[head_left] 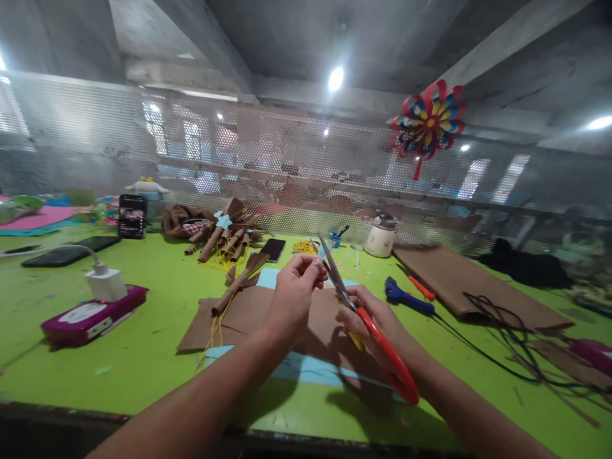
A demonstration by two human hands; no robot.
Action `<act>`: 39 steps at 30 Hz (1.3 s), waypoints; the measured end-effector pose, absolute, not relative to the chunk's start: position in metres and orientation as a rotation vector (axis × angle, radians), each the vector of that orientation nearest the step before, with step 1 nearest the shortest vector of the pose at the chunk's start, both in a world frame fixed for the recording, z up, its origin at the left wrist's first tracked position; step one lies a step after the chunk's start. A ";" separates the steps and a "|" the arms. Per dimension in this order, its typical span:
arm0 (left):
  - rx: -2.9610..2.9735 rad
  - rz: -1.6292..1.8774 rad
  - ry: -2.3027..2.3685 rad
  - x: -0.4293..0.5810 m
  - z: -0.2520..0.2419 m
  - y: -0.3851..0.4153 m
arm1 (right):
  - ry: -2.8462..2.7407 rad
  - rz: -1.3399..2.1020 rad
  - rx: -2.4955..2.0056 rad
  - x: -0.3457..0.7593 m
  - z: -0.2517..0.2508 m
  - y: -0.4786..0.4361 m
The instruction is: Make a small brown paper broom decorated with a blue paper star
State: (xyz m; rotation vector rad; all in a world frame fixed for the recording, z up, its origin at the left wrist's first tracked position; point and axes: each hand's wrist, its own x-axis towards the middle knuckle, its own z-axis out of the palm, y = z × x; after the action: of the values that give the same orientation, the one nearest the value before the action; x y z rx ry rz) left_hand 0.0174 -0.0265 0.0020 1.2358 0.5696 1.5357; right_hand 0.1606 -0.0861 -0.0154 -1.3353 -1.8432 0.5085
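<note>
Red-handled scissors (389,357) rest in my right hand (370,315), blades parted and pointing up and away. A bit of yellow shows beneath that hand. My left hand (299,287) is pinched closed right beside the blades; whatever is between its fingertips is too small to make out. Under both hands lies brown paper (253,306) on top of light blue sheets (306,368). A rolled brown paper piece with a fringed end (236,284) and yellow string lies left of my left hand.
Back left, more brown rolls (220,239) with a blue star, and a phone (273,250). Right: blue glue gun (408,297), orange-handled tool (421,288), folded brown paper (459,280), black cable (507,325). Left: purple power strip (95,315). Behind stands a white jar (381,237).
</note>
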 end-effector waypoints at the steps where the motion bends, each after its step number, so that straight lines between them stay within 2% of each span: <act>1: 1.264 1.522 0.576 0.018 0.002 -0.029 | -1.833 0.490 -1.339 0.160 -0.016 -0.087; 17: 1.520 1.372 0.599 0.016 0.005 -0.034 | -1.876 0.347 -1.219 0.165 -0.018 -0.095; 23: 1.580 1.252 0.536 0.009 0.010 -0.031 | -1.907 0.369 -1.232 0.170 -0.013 -0.098; 39: 1.533 1.232 0.497 0.011 0.009 -0.032 | -1.862 0.408 -1.251 0.170 -0.014 -0.101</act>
State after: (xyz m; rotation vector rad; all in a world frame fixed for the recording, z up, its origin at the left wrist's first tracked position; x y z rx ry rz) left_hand 0.0113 -0.0315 0.0086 1.5328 0.4968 1.2321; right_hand 0.1696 -0.1013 -0.0143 -1.2506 -1.8622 0.4075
